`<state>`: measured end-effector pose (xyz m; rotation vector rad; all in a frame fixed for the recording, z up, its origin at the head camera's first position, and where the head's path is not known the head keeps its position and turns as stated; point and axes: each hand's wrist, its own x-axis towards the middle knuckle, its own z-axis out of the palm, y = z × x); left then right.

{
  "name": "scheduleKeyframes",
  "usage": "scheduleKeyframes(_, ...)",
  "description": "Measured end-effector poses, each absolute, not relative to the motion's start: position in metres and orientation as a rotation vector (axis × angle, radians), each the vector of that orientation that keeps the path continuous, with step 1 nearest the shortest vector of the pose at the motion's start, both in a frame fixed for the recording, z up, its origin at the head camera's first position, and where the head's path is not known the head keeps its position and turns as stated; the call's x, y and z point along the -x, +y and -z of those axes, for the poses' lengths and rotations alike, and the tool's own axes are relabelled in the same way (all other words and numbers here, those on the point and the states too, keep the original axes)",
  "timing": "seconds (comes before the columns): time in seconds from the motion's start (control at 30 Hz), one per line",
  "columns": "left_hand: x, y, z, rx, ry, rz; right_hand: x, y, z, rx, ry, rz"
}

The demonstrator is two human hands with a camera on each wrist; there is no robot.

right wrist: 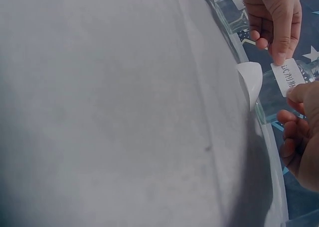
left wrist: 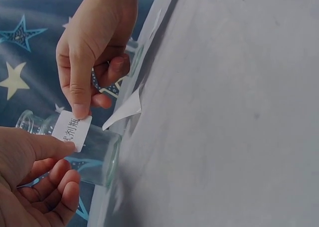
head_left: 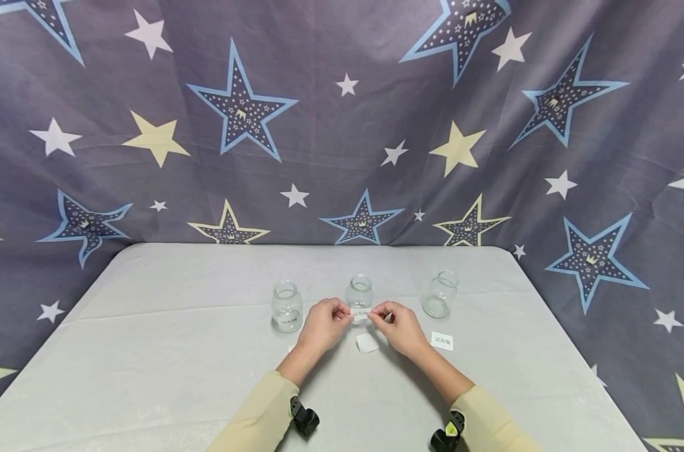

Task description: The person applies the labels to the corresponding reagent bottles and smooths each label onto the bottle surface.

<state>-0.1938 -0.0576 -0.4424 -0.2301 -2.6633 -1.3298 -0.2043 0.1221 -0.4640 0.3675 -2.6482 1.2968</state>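
Head view: white label [head_left: 361, 313] pinched at both ends before the middle jar [head_left: 359, 290]

On this feed I see the left hand [head_left: 324, 323] and the right hand [head_left: 400, 326] close together, each grip narrow and holding one end of the label. Dark printed characters face my way. The label sits in front of the middle jar's lower part; I cannot tell whether it touches the glass. To the left, the left jar [head_left: 287, 301] bears a similar printed strip [head_left: 288, 321] low on its side; the right jar [head_left: 440, 294] stands well apart on the other side. On the pale table [head_left: 150, 364] I make out a white paper piece [head_left: 367, 343] between the hands and a printed card [head_left: 442, 341] near the right wrist. Behind everything hangs a star-patterned cloth [head_left: 319, 37].

Left wrist view, turned sideways: I get the left thumb [left wrist: 57, 147] on one end of the label and the right thumb [left wrist: 79, 95] on the other. The middle jar shows behind the label, and the paper piece curls up off the table.

Right wrist view, also sideways: I see the same two-handed pinch, with part of the left jar and its strip beside the left hand.
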Motion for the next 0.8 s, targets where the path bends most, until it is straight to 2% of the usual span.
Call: scheduleKeyframes(0.8, 0.1981, -0.0545, 0.4446, 0.151, -2.713, 1.342, 0.2059, 0.1207, 0.4665, -0.340, -2.609, -1.357)
